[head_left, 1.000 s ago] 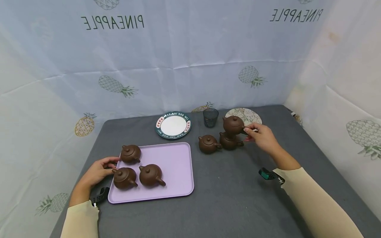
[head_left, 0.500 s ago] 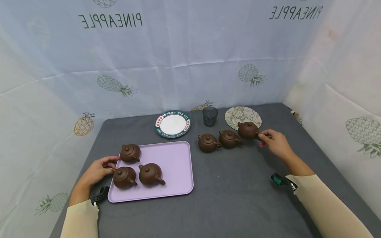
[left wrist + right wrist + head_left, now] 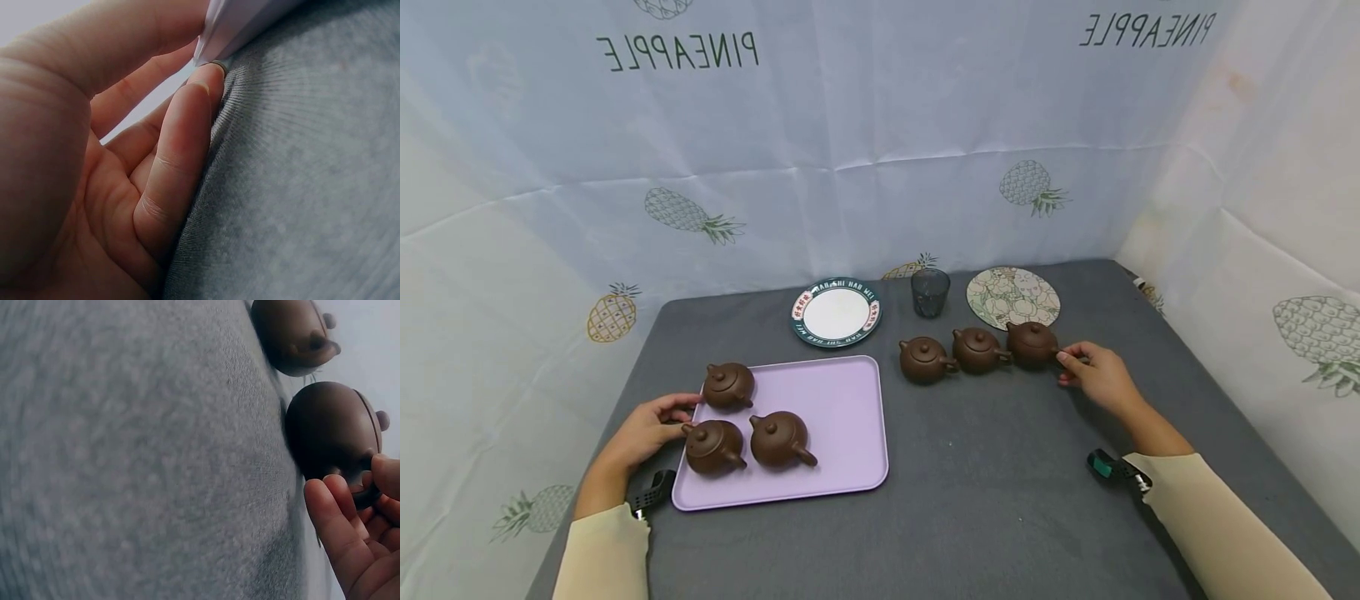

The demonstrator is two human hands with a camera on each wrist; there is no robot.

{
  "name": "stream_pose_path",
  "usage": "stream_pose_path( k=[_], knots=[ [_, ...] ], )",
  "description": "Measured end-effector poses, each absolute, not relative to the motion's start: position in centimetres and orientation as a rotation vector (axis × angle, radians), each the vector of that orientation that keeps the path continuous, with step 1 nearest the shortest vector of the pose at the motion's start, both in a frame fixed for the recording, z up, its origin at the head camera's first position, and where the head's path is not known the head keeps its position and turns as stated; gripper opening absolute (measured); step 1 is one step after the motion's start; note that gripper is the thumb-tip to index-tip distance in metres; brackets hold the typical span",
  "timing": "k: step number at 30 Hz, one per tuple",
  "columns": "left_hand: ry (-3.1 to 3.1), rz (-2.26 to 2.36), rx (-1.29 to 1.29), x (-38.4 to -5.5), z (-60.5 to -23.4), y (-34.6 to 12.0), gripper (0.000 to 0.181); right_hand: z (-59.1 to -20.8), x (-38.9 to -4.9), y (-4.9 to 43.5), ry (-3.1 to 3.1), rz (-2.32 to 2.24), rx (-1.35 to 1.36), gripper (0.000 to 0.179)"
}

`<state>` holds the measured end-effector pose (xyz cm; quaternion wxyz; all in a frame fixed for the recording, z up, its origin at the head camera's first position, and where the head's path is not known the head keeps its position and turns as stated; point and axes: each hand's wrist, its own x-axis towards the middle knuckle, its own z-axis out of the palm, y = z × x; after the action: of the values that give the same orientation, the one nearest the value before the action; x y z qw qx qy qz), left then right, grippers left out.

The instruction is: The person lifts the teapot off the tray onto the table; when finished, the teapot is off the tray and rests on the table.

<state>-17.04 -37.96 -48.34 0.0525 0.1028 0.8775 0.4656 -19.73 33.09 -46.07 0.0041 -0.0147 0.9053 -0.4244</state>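
My right hand (image 3: 1101, 377) pinches the handle of a brown teapot (image 3: 1032, 344), upright on the table at the right end of a row. Close beside it, to its left, stand a second teapot (image 3: 978, 351) and a third teapot (image 3: 922, 361). In the right wrist view, thumb and fingers are at the handle of the held teapot (image 3: 331, 425). At the far left, my left hand (image 3: 643, 433) grips the left rim of a lilac tray (image 3: 842, 433); the left wrist view has its fingers at the tray edge (image 3: 228, 31). Three more teapots sit on the tray's left half.
Behind the row lie a patterned round mat (image 3: 1011, 293) and a dark glass (image 3: 929, 292). A green-rimmed plate (image 3: 837, 312) is behind the tray. Grey cloth (image 3: 970, 517) covers the table, with a pineapple-print curtain (image 3: 880, 117) around it.
My right hand has brought its teapot down from above the middle teapot of the row, moving right and toward me onto the table. The left hand and tray have stayed put.
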Motion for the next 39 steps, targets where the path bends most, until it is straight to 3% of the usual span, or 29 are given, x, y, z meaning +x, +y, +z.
stream_pose_path(
  k=[22,29,39],
  knots=[
    [2.7,1.392,0.339,-17.3,-48.4,-38.3,0.045,-44.6,-19.4,32.5,2.939,-1.357,0.033,0.043],
    [2.687,1.397,0.334,-17.3,-48.5,-38.5,0.046,-42.6,-20.0,28.2,2.861,-1.492,-0.061,0.04],
    [2.668,1.42,0.329,-17.3,-48.6,-38.3,0.046,-42.8,-20.3,18.8,2.713,-1.6,-0.379,0.021]
  ],
)
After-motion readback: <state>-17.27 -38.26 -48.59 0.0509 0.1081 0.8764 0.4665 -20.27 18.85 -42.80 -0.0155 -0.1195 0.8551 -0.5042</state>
